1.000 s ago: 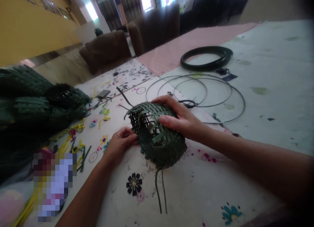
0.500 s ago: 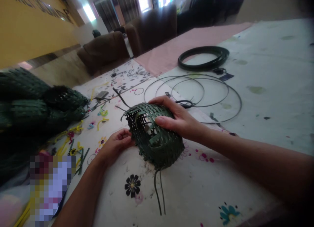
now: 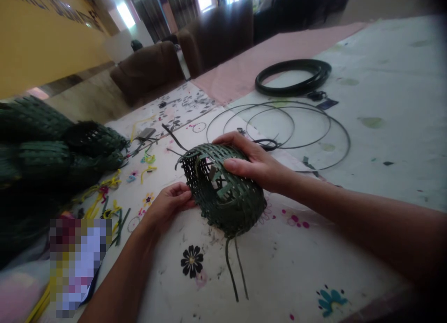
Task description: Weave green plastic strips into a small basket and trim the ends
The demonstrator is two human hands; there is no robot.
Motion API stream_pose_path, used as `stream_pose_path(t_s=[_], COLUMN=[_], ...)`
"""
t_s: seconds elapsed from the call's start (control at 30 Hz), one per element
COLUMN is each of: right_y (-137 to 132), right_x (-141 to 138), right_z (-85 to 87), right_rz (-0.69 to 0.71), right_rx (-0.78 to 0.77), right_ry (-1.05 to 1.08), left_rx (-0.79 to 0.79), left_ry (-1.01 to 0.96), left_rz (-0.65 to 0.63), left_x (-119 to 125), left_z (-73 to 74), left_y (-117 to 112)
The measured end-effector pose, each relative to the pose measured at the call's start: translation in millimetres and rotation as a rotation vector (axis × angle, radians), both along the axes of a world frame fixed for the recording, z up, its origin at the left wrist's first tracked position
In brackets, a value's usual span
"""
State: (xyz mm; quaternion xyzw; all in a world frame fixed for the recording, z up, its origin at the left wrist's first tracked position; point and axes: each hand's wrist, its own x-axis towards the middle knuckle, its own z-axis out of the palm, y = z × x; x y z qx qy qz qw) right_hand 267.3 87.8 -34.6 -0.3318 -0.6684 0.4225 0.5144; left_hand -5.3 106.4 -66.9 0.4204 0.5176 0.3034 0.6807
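A small dark green woven basket (image 3: 240, 197) lies tilted on its side over the flowered tablecloth, its opening facing left and toward me. Loose strip ends stick out from its upper left rim and from its lower end. My right hand (image 3: 247, 162) is wrapped over the top of the basket, thumb on the weave near the opening. At the basket's left edge, my left hand (image 3: 176, 197) has its fingers curled and pressed against the rim. Its fingertips are partly hidden behind the weave, so what they pinch there is hard to make out.
Several finished-looking green woven baskets (image 3: 45, 155) are piled at left. Yellow and green strip scraps (image 3: 111, 211) lie beside them. Thin looped cord (image 3: 345, 146) and a thick dark green coil (image 3: 260, 85) rest beyond my right hand. Brown chairs (image 3: 150, 73) stand behind the table.
The view has shifted slightly, so the basket and both hands appear a little further right. Both hands keep the same hold on the basket.
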Motion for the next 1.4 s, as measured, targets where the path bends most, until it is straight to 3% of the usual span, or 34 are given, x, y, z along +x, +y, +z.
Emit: stream_pose_path(t_s=[0.67, 1.03, 1.17, 1.3, 1.4], right_y=[0, -3, -5, -7, -6], right_x=[-1, 0, 1, 0, 1], right_z=[0.6, 3.1, 6.8, 8.0, 5.9], right_rz=[0.036, 0.000, 0.012, 0.009, -0.111], right_rx=[0.004, -0.084, -0.032, 0.012, 0.146], right_ry=[0.015, 0.163, 0.099, 0.031, -0.098], left_rx=[0.050, 0.123, 0.128, 0.170, 0.199], left_ry=[0.023, -0.095, -0.099, -0.060, -0.052], left_rz=[-0.014, -0.021, -0.024, 0.061, 0.155], left_x=[6, 9, 11, 10, 10], left_z=[-1.5, 0.4, -1.8, -3.6, -4.0], left_y=[-4, -13, -19, -33, -49])
